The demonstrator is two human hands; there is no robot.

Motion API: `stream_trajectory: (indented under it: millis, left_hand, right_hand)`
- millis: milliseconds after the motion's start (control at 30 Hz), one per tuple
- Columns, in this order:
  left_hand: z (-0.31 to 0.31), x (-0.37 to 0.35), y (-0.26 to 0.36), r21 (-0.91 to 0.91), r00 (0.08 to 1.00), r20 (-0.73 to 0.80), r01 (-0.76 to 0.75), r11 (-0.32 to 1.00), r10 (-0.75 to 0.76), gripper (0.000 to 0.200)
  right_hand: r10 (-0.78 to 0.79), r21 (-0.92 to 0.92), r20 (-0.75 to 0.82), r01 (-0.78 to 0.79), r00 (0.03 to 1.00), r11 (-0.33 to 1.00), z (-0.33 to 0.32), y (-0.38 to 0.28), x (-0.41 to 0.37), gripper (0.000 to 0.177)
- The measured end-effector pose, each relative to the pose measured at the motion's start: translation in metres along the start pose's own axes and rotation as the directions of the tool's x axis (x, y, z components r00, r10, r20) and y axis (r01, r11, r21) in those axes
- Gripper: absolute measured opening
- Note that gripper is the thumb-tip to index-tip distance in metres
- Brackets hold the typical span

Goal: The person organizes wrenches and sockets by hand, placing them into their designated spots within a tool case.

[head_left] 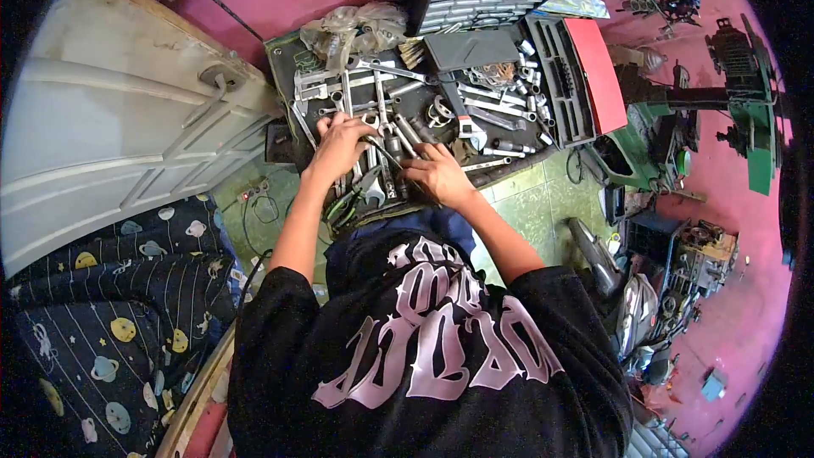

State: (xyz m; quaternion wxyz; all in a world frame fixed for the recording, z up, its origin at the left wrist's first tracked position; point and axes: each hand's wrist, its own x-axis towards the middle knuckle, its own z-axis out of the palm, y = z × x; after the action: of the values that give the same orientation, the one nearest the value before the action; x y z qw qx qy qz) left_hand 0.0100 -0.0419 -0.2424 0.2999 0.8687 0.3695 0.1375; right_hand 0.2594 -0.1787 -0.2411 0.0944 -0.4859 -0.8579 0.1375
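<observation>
Spread over a dark mat [284, 68] are many metal hand tools. My left hand [339, 148] is over the wrenches on the left side, its fingers bent, thumb and forefinger at one end of a dark slim tool [386, 153]. At that tool's other end is my right hand [437, 175], fingers curled down near the front edge. I cannot tell what kind of tool it is. Between my forearms lie green-handled pliers [343, 206] and an open-end wrench [370, 188]. An adjustable wrench [471, 131] rests right of my right hand, with several sockets [530, 93] beyond it.
At the back stands a black drawer cabinet [462, 0], with a crumpled plastic bag [356, 30] to its left. An open red-lidded toolbox [593, 76] borders the mat on the right. A white door [127, 110] flanks the left; green machinery [644, 153] is farther right.
</observation>
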Motion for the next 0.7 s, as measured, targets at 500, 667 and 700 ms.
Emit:
stream_trajectory:
  millis: [500, 667, 700]
  left_hand:
    - [0.0, -0.011, 0.005, -0.046, 0.98, -0.079, 0.18, 0.983, -0.183, 0.009]
    - [-0.003, -0.019, 0.01, -0.051, 0.974, -0.092, 0.202, 0.978, -0.206, 0.011]
    - [-0.004, -0.021, 0.009, -0.045, 0.97, -0.072, 0.229, 0.972, -0.232, 0.011]
  right_hand:
    - [0.43, 0.016, -0.273, -0.443, 0.86, 0.896, -0.012, 0.034, -0.026, 0.041]
    - [0.631, 0.085, -0.468, -0.679, 0.619, 0.729, -0.015, 0.049, -0.063, 0.037]
    - [0.665, 0.075, -0.458, -0.72, 0.59, 0.69, -0.019, 0.05, -0.068, 0.037]
